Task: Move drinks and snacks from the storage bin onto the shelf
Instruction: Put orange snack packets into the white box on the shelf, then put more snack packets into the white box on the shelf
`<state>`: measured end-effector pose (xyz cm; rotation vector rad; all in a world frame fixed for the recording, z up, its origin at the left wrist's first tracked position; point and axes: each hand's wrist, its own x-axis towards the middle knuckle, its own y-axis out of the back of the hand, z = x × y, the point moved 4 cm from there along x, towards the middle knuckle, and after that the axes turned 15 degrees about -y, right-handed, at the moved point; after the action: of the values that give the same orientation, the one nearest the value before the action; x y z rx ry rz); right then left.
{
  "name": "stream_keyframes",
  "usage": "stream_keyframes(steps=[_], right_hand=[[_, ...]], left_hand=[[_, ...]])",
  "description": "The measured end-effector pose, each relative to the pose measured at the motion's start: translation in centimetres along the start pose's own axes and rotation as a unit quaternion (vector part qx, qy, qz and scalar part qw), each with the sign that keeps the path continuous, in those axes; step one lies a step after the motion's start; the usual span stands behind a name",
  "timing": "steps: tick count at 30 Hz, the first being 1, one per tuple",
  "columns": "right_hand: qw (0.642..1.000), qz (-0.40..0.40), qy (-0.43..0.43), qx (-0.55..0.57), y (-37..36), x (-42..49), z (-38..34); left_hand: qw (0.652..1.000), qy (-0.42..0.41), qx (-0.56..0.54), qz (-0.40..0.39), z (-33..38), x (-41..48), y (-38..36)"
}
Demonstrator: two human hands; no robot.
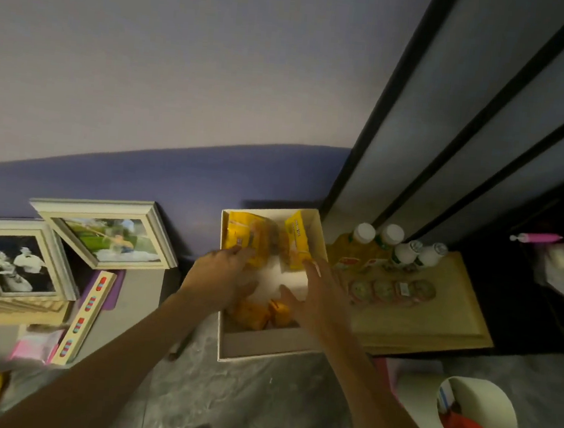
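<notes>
Storage bin (262,346) holds yellow snack packets (242,233) at 12 o'clock, orange packets (252,314) at 6 o'clock. Left hand (223,277) touches one yellow packet, grip indeterminate; right hand (321,299) spread flat.
</notes>
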<state>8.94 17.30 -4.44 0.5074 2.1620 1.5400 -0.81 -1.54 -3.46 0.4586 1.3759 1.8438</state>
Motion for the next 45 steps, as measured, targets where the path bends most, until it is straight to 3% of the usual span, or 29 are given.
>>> stream_keyframes(steps=[4,13,20,29,37,45], right_hand=[[0.998,0.008,0.006,0.069,8.5,-0.3,-1.7],[0.994,0.045,0.014,0.093,30.4,-2.4,-7.6],[0.991,0.074,0.042,0.102,39.3,-6.8,-12.7],[0.984,0.030,0.138,0.105,37.5,-10.6,-20.6],[0.950,-0.064,0.290,0.092,30.5,-16.9,-32.0],[0.904,-0.169,0.387,0.061,21.1,-28.0,-41.9]], left_hand=[[0.995,0.010,-0.049,0.089,0.3,-2.3,8.4],[0.976,-0.067,0.014,0.208,4.9,-7.1,29.8],[0.967,-0.095,0.050,0.231,6.7,-12.3,39.0],[0.962,-0.018,0.062,0.264,3.9,-23.7,39.9],[0.945,0.156,0.076,0.276,-0.3,-40.2,36.5],[0.904,0.311,0.052,0.287,-2.3,-57.8,31.2]])
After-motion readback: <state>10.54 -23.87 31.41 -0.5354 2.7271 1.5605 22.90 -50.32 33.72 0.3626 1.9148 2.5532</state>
